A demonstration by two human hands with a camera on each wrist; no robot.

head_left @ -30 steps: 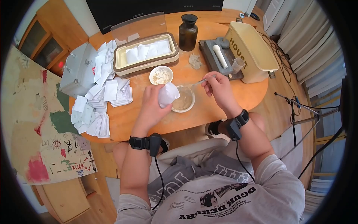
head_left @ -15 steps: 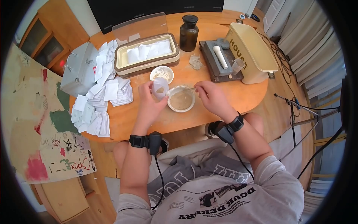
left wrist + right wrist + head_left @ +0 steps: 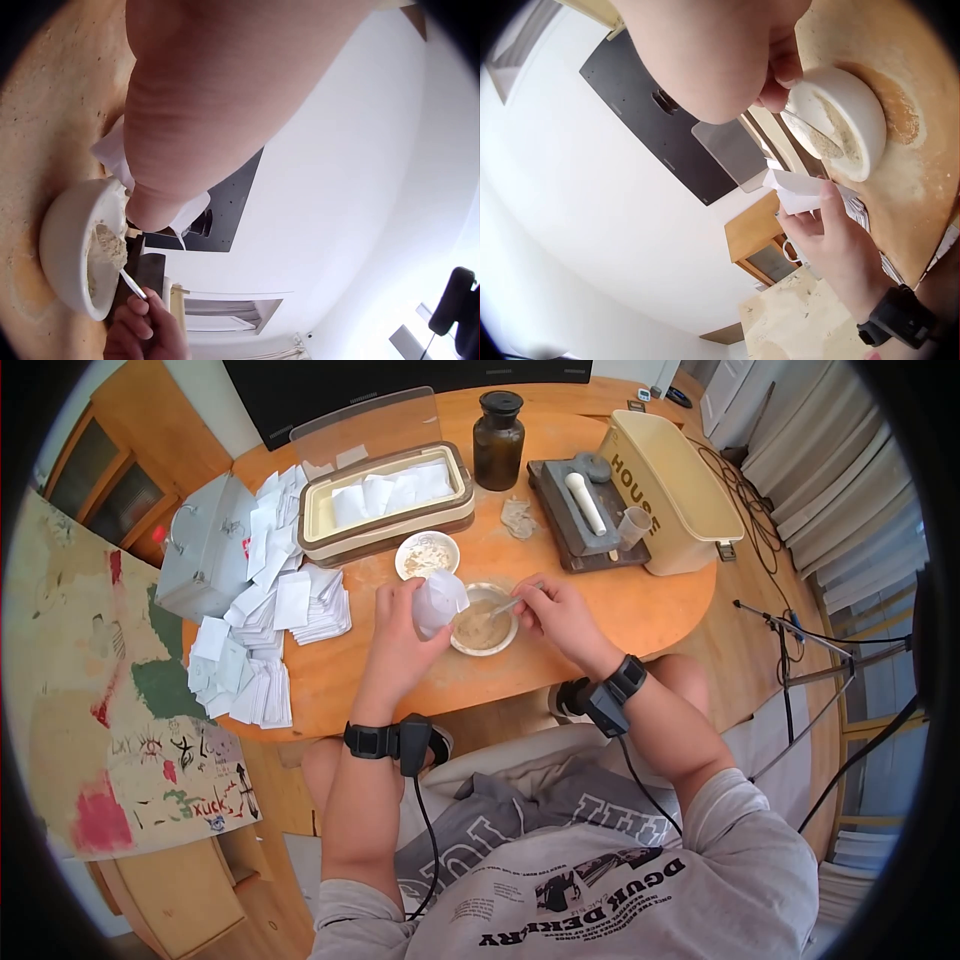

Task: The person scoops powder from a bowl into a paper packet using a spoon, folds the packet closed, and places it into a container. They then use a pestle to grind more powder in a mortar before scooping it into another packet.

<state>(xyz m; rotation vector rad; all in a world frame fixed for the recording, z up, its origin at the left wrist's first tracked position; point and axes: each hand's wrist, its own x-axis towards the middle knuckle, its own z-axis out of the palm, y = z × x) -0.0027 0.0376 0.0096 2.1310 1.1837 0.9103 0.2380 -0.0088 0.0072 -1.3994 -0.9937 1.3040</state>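
My left hand [image 3: 401, 647] holds an opened white paper packet [image 3: 437, 603] between thumb and fingers, just left of a white bowl [image 3: 487, 651] of beige powder. A metal spoon [image 3: 508, 604] is pinched in my right hand [image 3: 562, 622], its head inside that bowl. In the left wrist view the spoon [image 3: 133, 285] carries a heap of powder [image 3: 111, 247] at the bowl's rim. The right wrist view shows the packet [image 3: 798, 190] beside the bowl [image 3: 871, 112]. A second bowl [image 3: 428, 556] with whitish powder stands behind the packet.
Piles of white packets [image 3: 262, 650] lie at the left by a metal case [image 3: 205, 550]. Behind are a lidded box [image 3: 388, 525] of packets and a dark jar [image 3: 498, 445]. At the right stand a scale [image 3: 575, 515], a small cup [image 3: 633, 528] and a cream bin [image 3: 680, 490].
My right hand first lowered toward the bowl and the spoon went into the powder; the spoon now shows at a higher angle. The packet in my left hand tilted and turned.
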